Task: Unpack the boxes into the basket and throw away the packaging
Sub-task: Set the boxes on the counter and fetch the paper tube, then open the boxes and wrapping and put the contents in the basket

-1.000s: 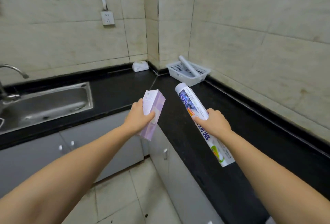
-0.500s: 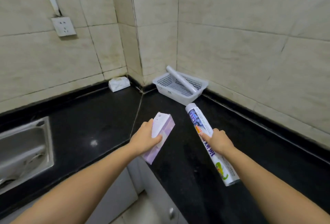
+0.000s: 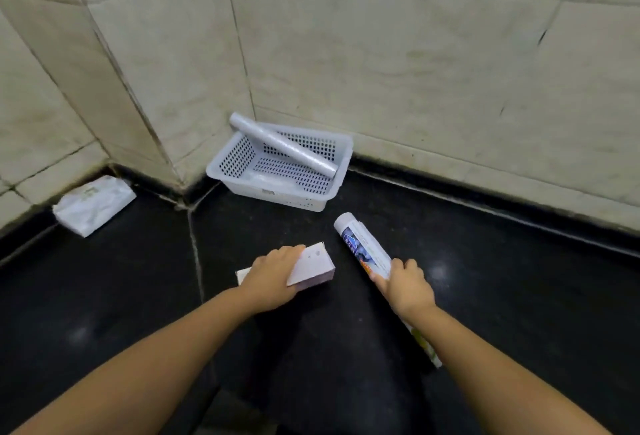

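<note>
While hands grip boxes, the basket (image 3: 277, 188) holds a roll (image 3: 282, 145).

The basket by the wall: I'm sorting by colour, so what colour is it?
White perforated plastic; the basket shows best in the head view.

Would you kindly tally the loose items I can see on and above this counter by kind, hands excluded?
Baskets: 1, white basket
Rolls: 2, plain roll in the basket, printed roll in the right hand
Boxes: 1, pale box in the left hand
Soft packets: 1, white packet
Total: 5
</note>
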`<state>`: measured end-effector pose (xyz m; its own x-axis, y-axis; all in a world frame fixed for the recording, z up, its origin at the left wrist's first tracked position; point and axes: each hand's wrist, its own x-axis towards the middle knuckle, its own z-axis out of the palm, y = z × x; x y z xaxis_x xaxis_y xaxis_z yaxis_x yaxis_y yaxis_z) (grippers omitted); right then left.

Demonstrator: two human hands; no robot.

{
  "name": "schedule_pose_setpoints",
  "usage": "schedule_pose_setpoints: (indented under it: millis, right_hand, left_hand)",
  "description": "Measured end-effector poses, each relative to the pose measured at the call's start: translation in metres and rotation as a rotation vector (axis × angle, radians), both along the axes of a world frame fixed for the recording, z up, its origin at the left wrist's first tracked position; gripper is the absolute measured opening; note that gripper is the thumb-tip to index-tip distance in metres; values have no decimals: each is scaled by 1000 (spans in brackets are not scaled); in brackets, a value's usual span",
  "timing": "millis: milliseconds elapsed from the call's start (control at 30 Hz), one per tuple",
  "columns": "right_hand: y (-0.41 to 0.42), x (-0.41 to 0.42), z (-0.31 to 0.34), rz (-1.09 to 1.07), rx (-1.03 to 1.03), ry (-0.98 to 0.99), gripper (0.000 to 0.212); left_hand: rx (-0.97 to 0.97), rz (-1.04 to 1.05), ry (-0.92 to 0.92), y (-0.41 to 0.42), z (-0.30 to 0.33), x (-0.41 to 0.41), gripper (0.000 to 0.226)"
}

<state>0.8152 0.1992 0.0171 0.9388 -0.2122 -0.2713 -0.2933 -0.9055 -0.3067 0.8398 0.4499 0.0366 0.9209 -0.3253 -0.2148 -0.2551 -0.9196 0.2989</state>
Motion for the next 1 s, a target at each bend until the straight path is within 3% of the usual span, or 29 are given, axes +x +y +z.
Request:
schedule_pose_setpoints:
  millis: [133, 333, 467, 567, 667, 800, 900, 1000]
  right_hand:
    - [13, -3, -7, -93, -56, -11, 58]
    - [13, -2, -4, -186, 22, 8, 57]
    - [12, 3, 11, -211, 48, 60, 71]
    - [16, 13, 37, -179, 72, -58, 72]
    - [28, 24, 75, -88, 278, -195, 56]
    - [48, 22, 113, 19, 688, -69, 34]
    - [51, 13, 128, 35, 767, -77, 28]
    - [48, 9, 138, 44, 782, -46, 35]
  left_hand:
    - [25, -123, 41, 17, -18, 30, 72]
    - [52, -78, -62, 9, -33, 33, 69]
    - [-111, -99, -80, 3, -16, 39, 62]
    - [-233, -196, -181, 2, 8, 40, 63]
    - [-308, -258, -284, 0, 33, 37, 63]
    - [-335, -266, -372, -5, 58, 27, 65]
    - [-336, -278, -396, -9, 70, 20, 64]
    - [-349, -291, -376, -17, 81, 17, 64]
